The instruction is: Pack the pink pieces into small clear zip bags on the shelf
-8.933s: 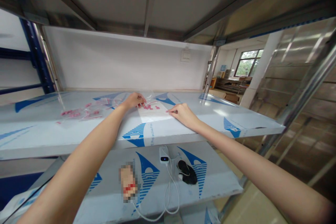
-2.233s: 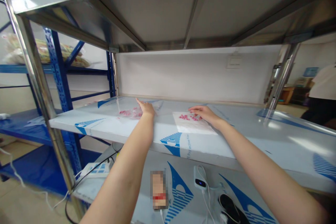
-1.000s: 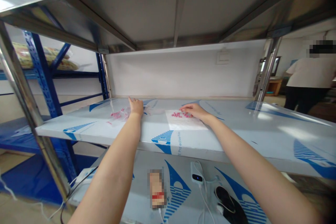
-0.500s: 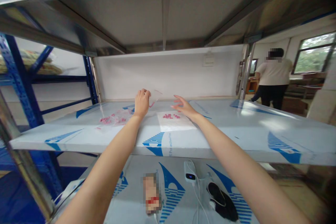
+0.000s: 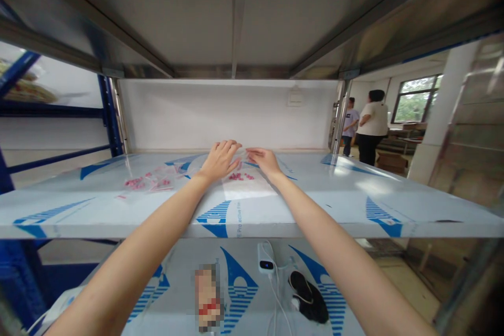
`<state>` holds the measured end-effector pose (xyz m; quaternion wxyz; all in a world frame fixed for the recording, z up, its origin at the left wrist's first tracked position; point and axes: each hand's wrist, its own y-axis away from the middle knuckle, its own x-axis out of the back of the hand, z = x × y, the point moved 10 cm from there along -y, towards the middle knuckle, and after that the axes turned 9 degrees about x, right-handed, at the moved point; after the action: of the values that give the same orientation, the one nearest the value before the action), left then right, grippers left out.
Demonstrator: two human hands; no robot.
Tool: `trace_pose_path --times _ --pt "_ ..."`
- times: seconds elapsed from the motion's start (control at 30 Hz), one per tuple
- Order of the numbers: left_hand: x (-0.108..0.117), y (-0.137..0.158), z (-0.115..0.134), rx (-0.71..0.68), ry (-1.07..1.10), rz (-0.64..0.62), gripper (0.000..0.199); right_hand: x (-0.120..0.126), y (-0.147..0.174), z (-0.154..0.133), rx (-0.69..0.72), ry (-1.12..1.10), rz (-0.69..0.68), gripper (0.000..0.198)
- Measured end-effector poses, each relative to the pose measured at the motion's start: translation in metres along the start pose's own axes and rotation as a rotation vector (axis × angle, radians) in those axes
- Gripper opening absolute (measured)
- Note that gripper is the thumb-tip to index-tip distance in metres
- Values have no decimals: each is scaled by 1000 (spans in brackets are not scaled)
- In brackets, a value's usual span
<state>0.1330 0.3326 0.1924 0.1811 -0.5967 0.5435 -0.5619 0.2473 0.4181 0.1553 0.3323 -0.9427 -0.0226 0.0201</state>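
Note:
My left hand [image 5: 223,159] is over the middle of the shelf, its thumb and fingers closed on a clear plastic bag [image 5: 242,154]. The bag is thin and hard to make out. From the other side my right hand [image 5: 264,160] pinches its edge with the fingertips. Just below the hands, small pink pieces [image 5: 241,176] lie on a white sheet [image 5: 250,189]; their exact kind is too small to tell. To the left of my left arm are clear bags [image 5: 155,181] with more pink pieces in them.
The shelf [image 5: 315,210] has blue-printed film on it, with another shelf [image 5: 197,26] overhead. Below lie a blurred-out object [image 5: 208,296], a white device with a small display [image 5: 266,258], cables and a black item [image 5: 309,296]. Two people [image 5: 372,121] stand at the back right.
My right hand has come in to the left and met the bag by my left hand; its spread fingers have closed. The view has turned right, and a second person shows.

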Motion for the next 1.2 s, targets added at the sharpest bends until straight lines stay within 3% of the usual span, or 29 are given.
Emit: trace_pose_path --times 0.13,0.43,0.67,0.83,0.93,1.07,1.2 --pt "2 -2 12 -4 -99 6 31 -2 0 -10 42 -4 7 40" --pt "-11 -4 5 45 -187 -71 29 -37 18 -13 8 82 -278 55" --pt "-21 -5 -3 82 -316 -153 19 -41 23 -12 4 159 -346 55" --pt "-19 -7 1 52 -412 -120 23 -39 22 -10 24 161 -338 49" --pt "-14 -8 9 16 -374 -77 26 -38 20 -7 16 166 -331 44" --pt "-15 -9 12 -9 -275 -135 25 -38 20 -8 -11 170 -321 46" --pt "-22 -8 -9 171 -164 -219 26 -37 23 -14 -43 60 -298 68"
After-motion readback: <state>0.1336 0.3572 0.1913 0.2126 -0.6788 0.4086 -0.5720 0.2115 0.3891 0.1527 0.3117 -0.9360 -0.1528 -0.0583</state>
